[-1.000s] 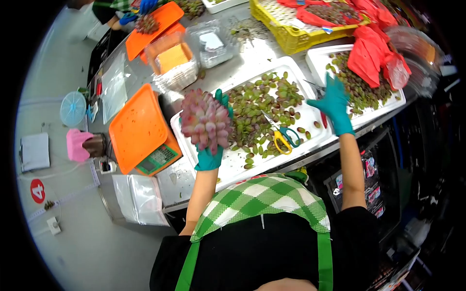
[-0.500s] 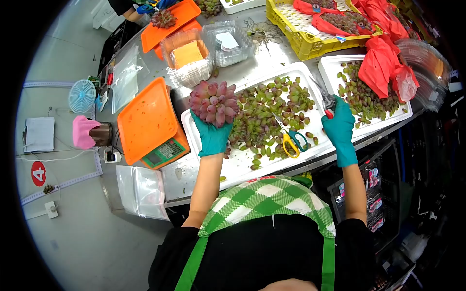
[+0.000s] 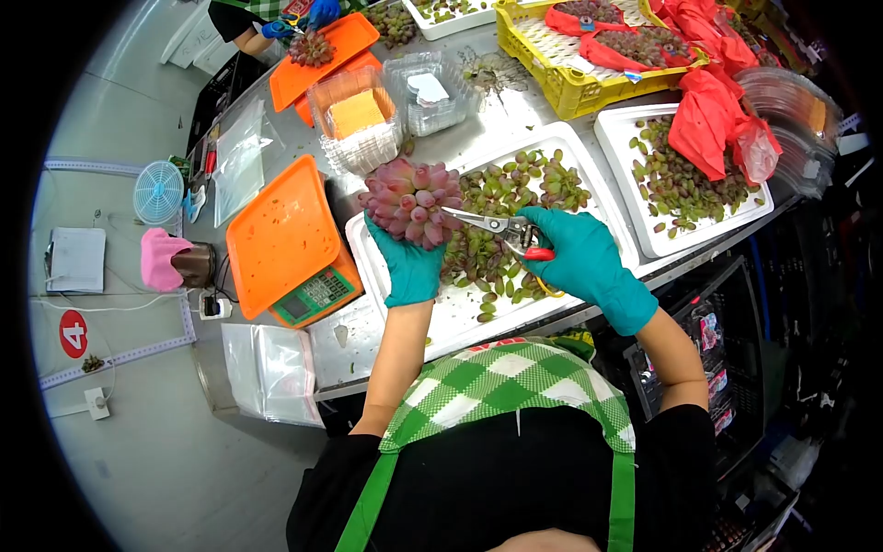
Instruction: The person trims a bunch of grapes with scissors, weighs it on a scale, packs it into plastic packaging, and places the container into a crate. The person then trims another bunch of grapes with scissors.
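While our left hand (image 3: 405,262) cups the pinkish cluster (image 3: 414,202) from below, our right hand (image 3: 579,253) grips the red-handled snips (image 3: 487,223), their blades pointing left at the cluster's right side. We cannot tell whether the tips touch it. Our left fingers are curled beneath the cluster and partly hidden by it; our right fingers are wrapped around the handles.

Compared with 1 second ago, our right hand is no longer spread and empty near the tray's right rim. At 0.5 seconds ago we already hold the snips there, well apart from the cluster; now they have crossed leftward, and our 2 hands are near each other. The cluster remains in our left hand throughout.

Beneath and between our hands, the white tray (image 3: 598,189) carries many loose green-and-purple pieces (image 3: 474,267). The yellow-handled scissors (image 3: 549,290), plainly visible in the 2 earlier views, now lie mostly hidden below our right hand, with a bit of yellow showing.

To the left of our left hand stands the orange scale (image 3: 285,239); beyond that hand are clear plastic boxes (image 3: 359,120). Beyond our right hand, to its right, another white tray (image 3: 618,138) holds more pieces and a red bag (image 3: 708,129). Farther ahead, a co-worker's blue-gloved hand (image 3: 324,11) is near another cluster (image 3: 312,50).
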Demonstrator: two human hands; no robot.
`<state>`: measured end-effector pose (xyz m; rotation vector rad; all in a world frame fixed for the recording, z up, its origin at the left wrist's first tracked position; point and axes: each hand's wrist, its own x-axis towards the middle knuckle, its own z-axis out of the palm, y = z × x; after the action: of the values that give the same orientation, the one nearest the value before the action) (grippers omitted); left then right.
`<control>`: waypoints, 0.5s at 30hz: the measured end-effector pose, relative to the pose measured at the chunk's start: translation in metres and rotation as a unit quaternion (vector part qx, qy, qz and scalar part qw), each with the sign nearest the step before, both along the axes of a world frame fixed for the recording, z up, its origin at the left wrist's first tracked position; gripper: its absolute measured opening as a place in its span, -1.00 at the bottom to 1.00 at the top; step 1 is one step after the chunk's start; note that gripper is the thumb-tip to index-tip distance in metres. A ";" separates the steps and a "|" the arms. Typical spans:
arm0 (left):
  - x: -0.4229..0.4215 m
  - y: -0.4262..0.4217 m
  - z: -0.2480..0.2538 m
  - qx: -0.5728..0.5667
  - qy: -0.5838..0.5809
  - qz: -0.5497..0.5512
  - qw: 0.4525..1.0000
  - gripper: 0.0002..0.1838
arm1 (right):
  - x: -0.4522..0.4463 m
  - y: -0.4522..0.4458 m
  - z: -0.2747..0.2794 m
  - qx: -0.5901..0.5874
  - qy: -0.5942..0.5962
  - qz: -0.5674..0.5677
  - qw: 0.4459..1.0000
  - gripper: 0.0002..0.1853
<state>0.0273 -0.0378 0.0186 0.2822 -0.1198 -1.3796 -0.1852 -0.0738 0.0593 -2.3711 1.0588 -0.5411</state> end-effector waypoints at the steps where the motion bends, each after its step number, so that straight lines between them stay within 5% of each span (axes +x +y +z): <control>1: -0.002 0.002 0.000 0.028 -0.015 0.027 0.999 -0.70 | 0.000 0.001 0.000 0.005 0.002 0.002 1.000 -0.51; 5: 0.010 0.000 -0.049 0.040 0.009 0.106 0.994 -0.69 | -0.002 0.003 0.003 -0.005 0.016 0.000 1.000 -0.50; 8: -0.008 0.007 -0.015 0.056 -0.118 0.097 0.987 -0.70 | -0.004 0.005 0.006 -0.019 0.046 -0.001 0.999 -0.48; 15: -0.023 0.008 -0.004 0.116 -0.133 0.166 0.970 -0.58 | -0.005 0.008 0.007 -0.066 0.108 0.010 0.992 -0.42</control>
<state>0.0038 -0.0302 0.0146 0.6531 -0.1265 -1.0175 -0.1904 -0.0654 0.0662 -2.6010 1.1206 -0.3633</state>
